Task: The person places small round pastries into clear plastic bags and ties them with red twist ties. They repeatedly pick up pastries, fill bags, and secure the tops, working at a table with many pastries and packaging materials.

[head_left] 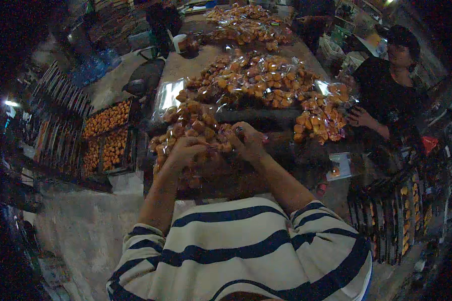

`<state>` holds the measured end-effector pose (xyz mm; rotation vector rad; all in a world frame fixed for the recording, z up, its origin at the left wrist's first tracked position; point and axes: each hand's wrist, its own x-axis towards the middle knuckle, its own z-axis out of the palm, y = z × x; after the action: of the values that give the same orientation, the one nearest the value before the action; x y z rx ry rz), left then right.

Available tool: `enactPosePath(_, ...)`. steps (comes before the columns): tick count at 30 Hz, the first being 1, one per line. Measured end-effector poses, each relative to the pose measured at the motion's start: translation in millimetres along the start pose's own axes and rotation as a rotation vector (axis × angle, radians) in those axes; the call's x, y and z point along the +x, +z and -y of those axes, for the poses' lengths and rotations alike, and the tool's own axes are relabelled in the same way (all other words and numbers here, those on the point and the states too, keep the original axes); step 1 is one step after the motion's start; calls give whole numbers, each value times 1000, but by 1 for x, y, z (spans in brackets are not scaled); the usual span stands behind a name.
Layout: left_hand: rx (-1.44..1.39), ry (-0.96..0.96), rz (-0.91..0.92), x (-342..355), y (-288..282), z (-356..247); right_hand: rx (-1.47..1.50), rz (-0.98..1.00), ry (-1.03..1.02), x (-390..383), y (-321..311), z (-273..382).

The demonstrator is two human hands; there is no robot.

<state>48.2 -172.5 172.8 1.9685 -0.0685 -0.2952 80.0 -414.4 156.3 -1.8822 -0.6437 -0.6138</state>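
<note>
Clear bags of round orange-brown pastries (191, 120) lie at the near end of the long table. My left hand (188, 148) is closed, pinching the plastic of a bag at the centre-left. Beside it, my right hand (246, 138) has curled fingers gripping plastic at the bag's right end, near a small cluster of pastries. A larger heap of bagged pastries (261, 83) lies just beyond both hands. A shiny clear bag (171, 95) sits at the table's left edge.
A co-worker (397, 90) stands at the right, a hand on more bags (316, 120). Others are at the far end, by further bagged heaps (246, 27) and a tub (180, 43). Trays of pastries (105, 120) stand on the left, racked trays (386, 220) low at the right.
</note>
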Motion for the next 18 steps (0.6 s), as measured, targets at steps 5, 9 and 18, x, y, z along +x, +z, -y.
enactPosePath(5,7,170,-305,78,-51,31,-28,305,424,32,-28,-112)
enactPosePath(9,808,229,-389,84,-44,57,-147,401,453,73,-3,-216)
enactPosePath(18,582,233,-521,47,-38,60,-777,570,513,156,31,-285)
